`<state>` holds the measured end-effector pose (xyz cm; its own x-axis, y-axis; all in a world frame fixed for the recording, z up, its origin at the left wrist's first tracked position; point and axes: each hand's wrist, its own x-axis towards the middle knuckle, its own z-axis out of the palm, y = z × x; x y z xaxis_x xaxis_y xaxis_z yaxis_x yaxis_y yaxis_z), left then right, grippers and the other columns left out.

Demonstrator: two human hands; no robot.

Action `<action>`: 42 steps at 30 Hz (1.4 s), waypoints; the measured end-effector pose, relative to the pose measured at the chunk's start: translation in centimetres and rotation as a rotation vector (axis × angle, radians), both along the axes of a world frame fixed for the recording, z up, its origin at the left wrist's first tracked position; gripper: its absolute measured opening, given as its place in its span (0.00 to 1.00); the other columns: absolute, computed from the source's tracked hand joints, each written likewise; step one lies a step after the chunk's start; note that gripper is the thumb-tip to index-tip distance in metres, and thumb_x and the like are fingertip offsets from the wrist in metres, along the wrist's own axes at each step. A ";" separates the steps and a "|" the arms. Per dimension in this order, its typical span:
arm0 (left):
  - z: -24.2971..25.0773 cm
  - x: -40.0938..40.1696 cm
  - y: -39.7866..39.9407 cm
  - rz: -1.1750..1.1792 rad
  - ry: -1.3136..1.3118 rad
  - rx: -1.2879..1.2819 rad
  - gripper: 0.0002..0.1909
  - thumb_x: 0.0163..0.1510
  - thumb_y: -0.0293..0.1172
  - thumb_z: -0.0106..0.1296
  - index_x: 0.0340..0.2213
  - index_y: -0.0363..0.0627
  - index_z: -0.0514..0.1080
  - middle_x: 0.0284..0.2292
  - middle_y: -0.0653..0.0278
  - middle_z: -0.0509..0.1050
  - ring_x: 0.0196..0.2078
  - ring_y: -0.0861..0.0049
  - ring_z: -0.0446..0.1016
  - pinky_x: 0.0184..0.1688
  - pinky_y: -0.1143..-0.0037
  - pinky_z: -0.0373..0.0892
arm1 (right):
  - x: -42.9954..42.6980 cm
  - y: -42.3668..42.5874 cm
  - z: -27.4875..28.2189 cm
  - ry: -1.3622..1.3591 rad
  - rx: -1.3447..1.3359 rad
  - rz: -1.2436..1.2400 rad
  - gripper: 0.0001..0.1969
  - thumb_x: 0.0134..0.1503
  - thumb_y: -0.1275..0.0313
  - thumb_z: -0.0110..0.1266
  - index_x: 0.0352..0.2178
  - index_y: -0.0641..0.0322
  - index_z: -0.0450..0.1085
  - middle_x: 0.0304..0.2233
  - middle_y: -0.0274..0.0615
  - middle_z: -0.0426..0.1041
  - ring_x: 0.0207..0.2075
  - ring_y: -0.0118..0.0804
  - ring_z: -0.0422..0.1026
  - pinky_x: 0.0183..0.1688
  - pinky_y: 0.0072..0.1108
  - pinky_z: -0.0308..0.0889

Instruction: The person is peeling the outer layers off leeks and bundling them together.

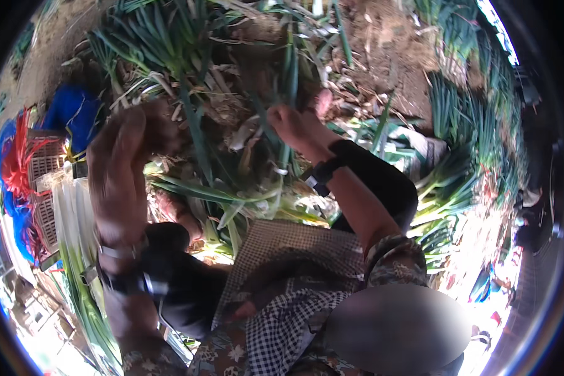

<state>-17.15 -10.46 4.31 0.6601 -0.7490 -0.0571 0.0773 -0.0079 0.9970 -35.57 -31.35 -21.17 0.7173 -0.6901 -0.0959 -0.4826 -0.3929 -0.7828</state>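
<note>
My left hand [157, 129] is blurred by motion above the ground at the left. Long green onion leaves [192, 117] hang just right of it, and whether its fingers hold anything cannot be made out. My right hand [286, 124] is curled, fingertips pinched together, at a dark green onion leaf [289, 70] that runs above and below it. A black watch [324, 176] is on the right wrist. Loose leaves and peelings [244, 197] lie between my black-trousered knees. A checked cloth [286, 239] covers my lap.
Bunched green onions [150, 37] lie at the upper left, with more rows of bunches [484, 113] along the right. Beside my left arm are a pale-stalked bundle [73, 211], a plastic crate [47, 207], red plastic strips [16, 164] and blue plastic [73, 110]. Bare soil [390, 61] shows ahead.
</note>
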 end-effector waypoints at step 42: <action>-15.3 8.9 -0.6 -0.035 0.106 0.084 0.21 0.57 0.40 0.47 0.50 0.48 0.66 0.44 0.65 0.72 0.45 0.78 0.71 0.45 0.76 0.66 | -0.1 17.1 12.6 -0.431 1.038 0.004 0.17 0.56 0.57 0.50 0.23 0.60 0.65 0.17 0.28 0.63 0.15 0.19 0.60 0.15 0.17 0.53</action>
